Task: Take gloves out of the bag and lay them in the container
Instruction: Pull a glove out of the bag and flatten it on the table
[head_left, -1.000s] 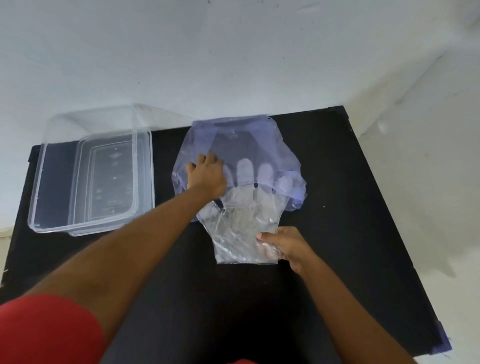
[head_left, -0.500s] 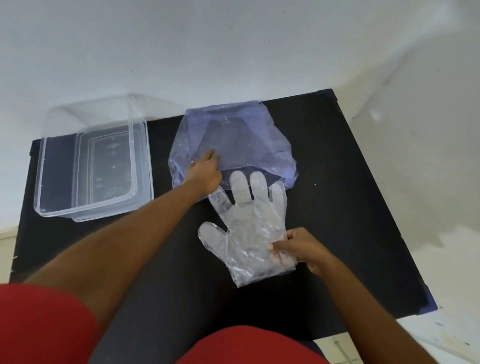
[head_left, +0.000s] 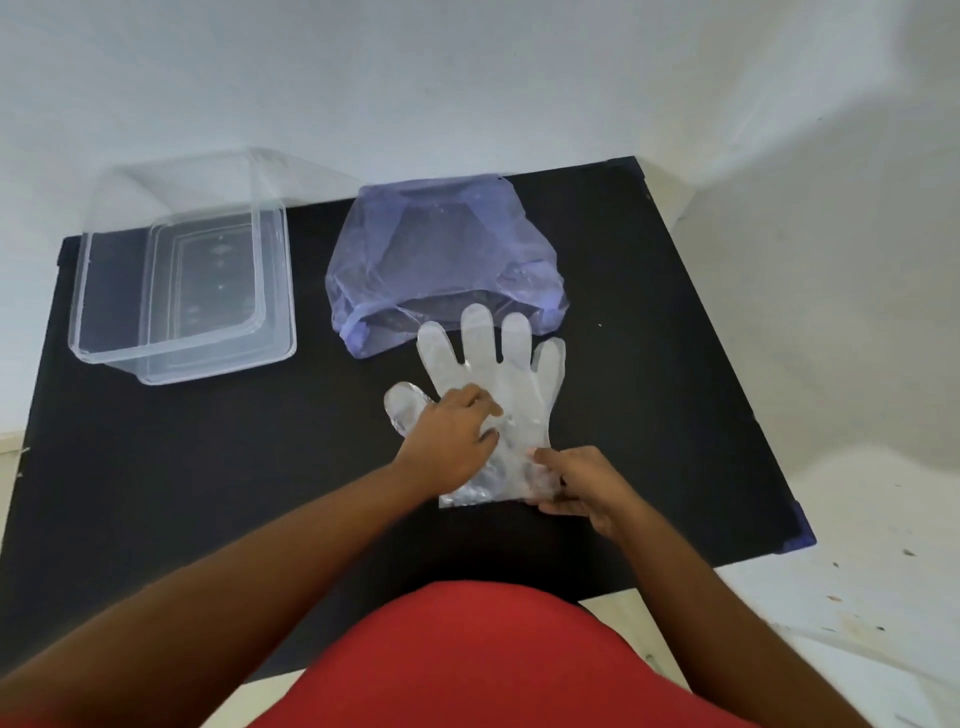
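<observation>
Clear glove (head_left: 511, 374) lay flat on the black table (head_left: 649, 415), fingers pointing at the bluish bag (head_left: 441, 260), fingertips just touching its open edge. Left hand (head_left: 449, 441) rested palm-down on the glove's palm area, fingers loosely spread, not gripping. Right hand (head_left: 576, 486) pinched the glove's cuff at its right corner. Clear container (head_left: 182, 280) sat well left, apart from the glove.

Black table (head_left: 182, 467) against a plain white wall (head_left: 415, 78), pale speckled floor (head_left: 857, 597) alongside.
</observation>
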